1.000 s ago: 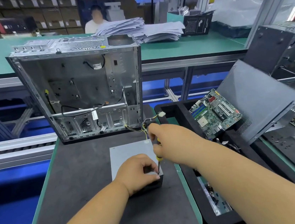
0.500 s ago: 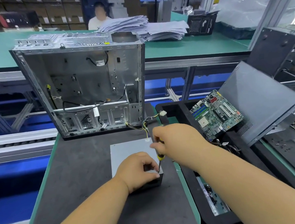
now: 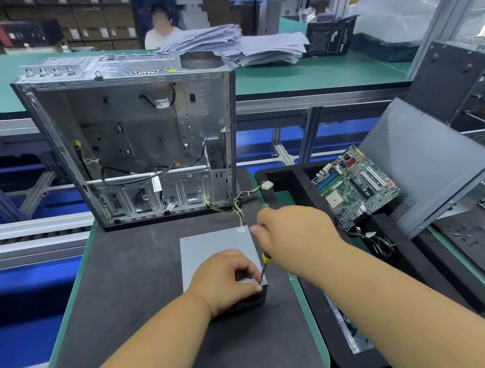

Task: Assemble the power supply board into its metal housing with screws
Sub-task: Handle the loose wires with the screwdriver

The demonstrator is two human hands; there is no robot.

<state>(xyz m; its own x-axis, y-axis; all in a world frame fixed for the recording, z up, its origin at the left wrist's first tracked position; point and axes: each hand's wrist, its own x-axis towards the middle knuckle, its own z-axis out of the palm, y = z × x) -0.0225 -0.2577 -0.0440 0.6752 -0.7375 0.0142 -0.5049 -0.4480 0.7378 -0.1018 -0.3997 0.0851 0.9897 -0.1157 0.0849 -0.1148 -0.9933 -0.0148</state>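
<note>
A grey metal power supply housing (image 3: 212,245) lies flat on the black mat, its cable bundle (image 3: 238,208) trailing off the far right corner. My left hand (image 3: 225,277) rests on the housing's near right corner, fingers curled over its edge and pinched near the screwdriver tip. My right hand (image 3: 296,232) grips a screwdriver (image 3: 264,265) with a yellow and black handle. Its shaft slants down to the near right corner of the housing, right beside my left fingertips. No screw can be made out.
An open silver computer case (image 3: 138,141) stands upright behind the housing. A black tray (image 3: 289,178) on the right holds a green motherboard (image 3: 355,188) and a dark grey side panel (image 3: 425,161). A paper stack (image 3: 248,45) lies on the far green bench, where a person sits.
My right hand has drifted slightly up and to the right with the screwdriver, its tip staying at the same corner. My left hand has kept its place on the housing.
</note>
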